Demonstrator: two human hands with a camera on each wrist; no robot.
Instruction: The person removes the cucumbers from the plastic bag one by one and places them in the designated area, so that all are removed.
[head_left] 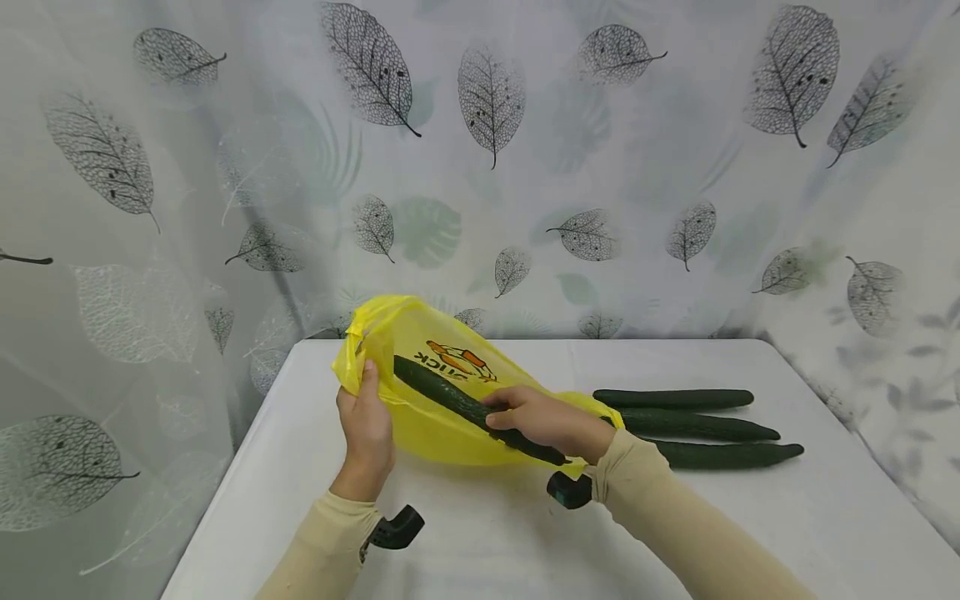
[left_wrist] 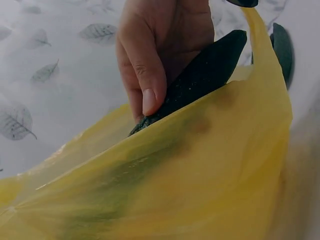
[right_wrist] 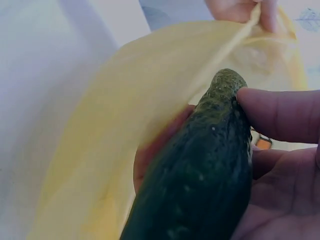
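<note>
A yellow plastic bag (head_left: 442,433) with a printed logo is held up over the table, its mouth spread. My left hand (head_left: 369,429) pinches the bag's rim at its left side, thumb up. In my right hand (head_left: 551,421) is a long dark green cucumber (head_left: 442,389), gripped with thumb and fingers near its lower right part. The cucumber slants down to the right, its far end inside the bag's opening. In the right wrist view, fingers wrap the cucumber (right_wrist: 200,165) beside the yellow film. The left wrist view shows the bag's film covering part of the cucumber (left_wrist: 200,75).
Three more cucumbers lie side by side on the white table (head_left: 750,525) at the right: a back one (head_left: 675,399), a middle one (head_left: 705,425) and a front one (head_left: 735,455). Behind the table hangs a leaf-patterned curtain (head_left: 540,183).
</note>
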